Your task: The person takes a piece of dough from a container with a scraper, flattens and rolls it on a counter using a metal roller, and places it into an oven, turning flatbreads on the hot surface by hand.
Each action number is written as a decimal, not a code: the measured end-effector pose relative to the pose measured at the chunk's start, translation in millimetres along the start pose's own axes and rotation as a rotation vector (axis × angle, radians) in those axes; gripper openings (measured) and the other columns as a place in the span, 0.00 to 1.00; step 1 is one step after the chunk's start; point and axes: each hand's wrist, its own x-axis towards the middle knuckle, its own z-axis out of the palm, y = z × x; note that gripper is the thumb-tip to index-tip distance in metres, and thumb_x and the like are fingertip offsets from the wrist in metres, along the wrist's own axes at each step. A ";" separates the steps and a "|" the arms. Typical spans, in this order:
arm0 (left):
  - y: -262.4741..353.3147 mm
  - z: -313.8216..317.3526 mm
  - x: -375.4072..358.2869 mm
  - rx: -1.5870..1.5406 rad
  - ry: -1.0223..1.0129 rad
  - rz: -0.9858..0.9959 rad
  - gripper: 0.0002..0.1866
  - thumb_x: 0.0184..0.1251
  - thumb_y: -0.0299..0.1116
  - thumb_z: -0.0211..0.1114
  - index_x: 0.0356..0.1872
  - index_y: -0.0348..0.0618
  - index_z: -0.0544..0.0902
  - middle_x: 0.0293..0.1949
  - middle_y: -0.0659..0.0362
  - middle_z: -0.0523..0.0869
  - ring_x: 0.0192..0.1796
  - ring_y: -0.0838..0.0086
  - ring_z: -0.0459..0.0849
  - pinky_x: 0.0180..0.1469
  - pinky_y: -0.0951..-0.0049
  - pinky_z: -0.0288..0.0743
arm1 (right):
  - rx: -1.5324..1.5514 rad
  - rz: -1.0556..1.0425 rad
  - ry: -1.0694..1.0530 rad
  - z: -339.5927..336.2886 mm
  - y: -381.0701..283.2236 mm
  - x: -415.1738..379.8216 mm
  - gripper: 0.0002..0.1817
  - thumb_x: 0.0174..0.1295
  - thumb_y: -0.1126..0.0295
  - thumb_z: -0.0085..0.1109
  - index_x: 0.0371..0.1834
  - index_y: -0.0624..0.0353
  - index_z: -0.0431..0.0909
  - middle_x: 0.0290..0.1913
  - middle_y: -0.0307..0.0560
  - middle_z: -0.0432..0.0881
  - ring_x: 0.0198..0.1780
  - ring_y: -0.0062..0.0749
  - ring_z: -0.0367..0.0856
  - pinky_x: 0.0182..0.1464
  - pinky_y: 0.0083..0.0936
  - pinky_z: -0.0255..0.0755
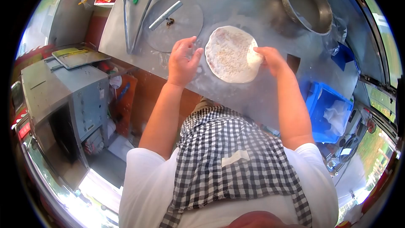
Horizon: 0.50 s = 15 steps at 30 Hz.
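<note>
White dough round (230, 55) is needing gentle support, right hand (272, 60) pinching its rim, left hand (181, 62) hovering spread just beside!

Brushed grey metal worktop (249, 12), glossy blue plastic bin (314, 114), checked cloth apron (232, 156), shiny metal pan (287, 2)

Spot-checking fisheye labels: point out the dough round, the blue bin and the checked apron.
Dough round (231, 55): head view, middle of its sprinkled top.
Blue bin (319, 120): head view, bare inside surface.
Checked apron (215, 141): head view, upper front.
</note>
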 end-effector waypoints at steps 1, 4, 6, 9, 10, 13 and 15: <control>2.1 5.3 -2.4 -0.047 -0.019 -0.018 0.22 0.70 0.29 0.76 0.63 0.38 0.86 0.57 0.53 0.88 0.53 0.68 0.88 0.57 0.68 0.84 | -0.007 0.017 0.013 5.4 -3.7 -2.6 0.20 0.70 0.59 0.67 0.58 0.61 0.86 0.53 0.47 0.90 0.52 0.37 0.86 0.60 0.41 0.75; 2.5 29.4 -11.7 -0.287 -0.071 -0.141 0.22 0.72 0.30 0.75 0.63 0.33 0.85 0.56 0.53 0.89 0.52 0.71 0.89 0.56 0.69 0.84 | -0.137 0.023 0.008 13.7 -4.1 6.0 0.19 0.71 0.58 0.69 0.58 0.59 0.88 0.51 0.46 0.92 0.50 0.34 0.89 0.55 0.38 0.78; 4.0 47.8 -17.2 -0.482 -0.117 -0.305 0.21 0.76 0.31 0.73 0.63 0.30 0.83 0.56 0.54 0.89 0.52 0.74 0.89 0.56 0.71 0.85 | -0.141 -0.027 -0.035 21.9 -3.4 16.9 0.18 0.70 0.60 0.68 0.56 0.61 0.88 0.50 0.47 0.92 0.48 0.35 0.89 0.52 0.38 0.80; 8.7 68.1 -19.9 -0.690 -0.140 -0.538 0.20 0.79 0.33 0.69 0.64 0.32 0.83 0.54 0.54 0.90 0.52 0.72 0.90 0.56 0.70 0.85 | -0.326 -0.182 -0.084 46.8 -22.7 -3.9 0.17 0.69 0.61 0.66 0.52 0.65 0.88 0.46 0.49 0.92 0.45 0.35 0.90 0.48 0.36 0.81; 5.9 76.6 -22.1 -0.791 -0.129 -0.659 0.18 0.81 0.34 0.66 0.64 0.33 0.83 0.53 0.54 0.90 0.51 0.71 0.91 0.54 0.67 0.86 | -0.417 -0.245 -0.100 63.7 -32.0 -19.3 0.17 0.69 0.62 0.66 0.50 0.66 0.88 0.45 0.50 0.93 0.44 0.36 0.90 0.47 0.36 0.81; -18.7 105.6 -35.8 -1.138 -0.053 -0.955 0.20 0.79 0.33 0.68 0.64 0.31 0.83 0.50 0.55 0.91 0.50 0.73 0.89 0.50 0.71 0.85 | -0.614 -0.501 -0.158 109.3 -30.7 -59.6 0.17 0.71 0.61 0.61 0.45 0.68 0.86 0.37 0.55 0.89 0.38 0.36 0.88 0.44 0.37 0.80; -18.7 106.5 -48.5 -1.238 -0.023 -0.950 0.16 0.83 0.35 0.62 0.61 0.35 0.84 0.46 0.57 0.90 0.46 0.71 0.88 0.47 0.68 0.85 | -0.813 -0.495 -0.200 137.8 -40.3 -107.8 0.18 0.74 0.59 0.57 0.38 0.66 0.82 0.36 0.69 0.87 0.40 0.64 0.88 0.45 0.50 0.80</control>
